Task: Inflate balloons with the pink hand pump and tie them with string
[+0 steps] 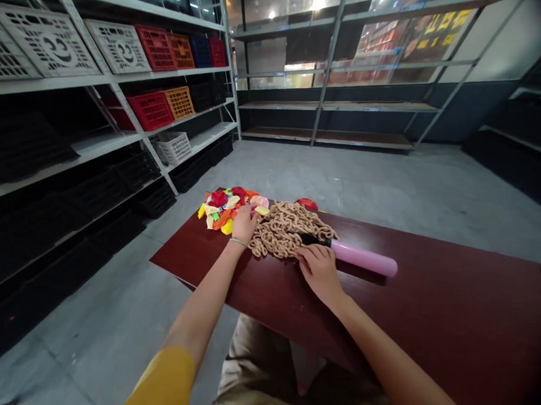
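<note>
My left hand [244, 223] is at the right edge of a heap of bright, limp pieces [220, 209] in red, orange, yellow and white, which look like uninflated balloons. Its fingers are drawn together among them; what they grip is hidden. Just to the right lies a mound of thick, looped tan cord [291, 225]. Against the near edge of that mound, my right hand [319, 267] rests with fingers stretched out, touching the cord. Beyond its knuckles lies a pink cylinder [365, 259] with a black end [316, 240] lying on the cord.
A dark red-brown table [429, 289] carries everything. A round red object [307, 203] shows behind the cord mound. Metal shelves with plastic crates [152, 113] stand at the left, and a shelf rack [321, 105] runs along the back. Grey floor [367, 177] lies between.
</note>
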Tool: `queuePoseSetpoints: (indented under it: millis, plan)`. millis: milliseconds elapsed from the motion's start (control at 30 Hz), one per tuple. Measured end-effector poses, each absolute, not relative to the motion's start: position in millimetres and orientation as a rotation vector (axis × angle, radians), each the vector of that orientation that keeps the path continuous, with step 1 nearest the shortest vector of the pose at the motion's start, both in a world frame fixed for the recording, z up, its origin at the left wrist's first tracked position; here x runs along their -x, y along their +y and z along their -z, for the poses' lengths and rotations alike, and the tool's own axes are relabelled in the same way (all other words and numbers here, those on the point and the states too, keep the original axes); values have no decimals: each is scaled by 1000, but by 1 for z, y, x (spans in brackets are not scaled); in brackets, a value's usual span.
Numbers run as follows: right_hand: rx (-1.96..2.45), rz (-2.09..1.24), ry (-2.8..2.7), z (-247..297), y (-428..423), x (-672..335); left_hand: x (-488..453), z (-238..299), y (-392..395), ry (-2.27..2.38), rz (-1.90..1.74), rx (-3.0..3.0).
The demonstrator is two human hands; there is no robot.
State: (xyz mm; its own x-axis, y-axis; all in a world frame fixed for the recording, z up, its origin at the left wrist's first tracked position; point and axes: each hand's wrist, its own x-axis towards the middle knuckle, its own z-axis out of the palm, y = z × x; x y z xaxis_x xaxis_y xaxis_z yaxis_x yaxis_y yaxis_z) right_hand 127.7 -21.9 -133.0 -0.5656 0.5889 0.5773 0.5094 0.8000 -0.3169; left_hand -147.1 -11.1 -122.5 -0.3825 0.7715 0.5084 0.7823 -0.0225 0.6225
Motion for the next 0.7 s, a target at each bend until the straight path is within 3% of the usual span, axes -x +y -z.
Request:
queuePoseSetpoints:
  millis: [433,600,700]
  plan:
    - [808,-184,-2252,122,-24,-127,145,138,-1,-2351,1124,1681]
    - [857,-80,-2306,105,-1,-143,134,117,-6,-2364,1552,1535]
    - [901,34,-2379,98,17,-170,122,97,-3,-2406,2234,1331]
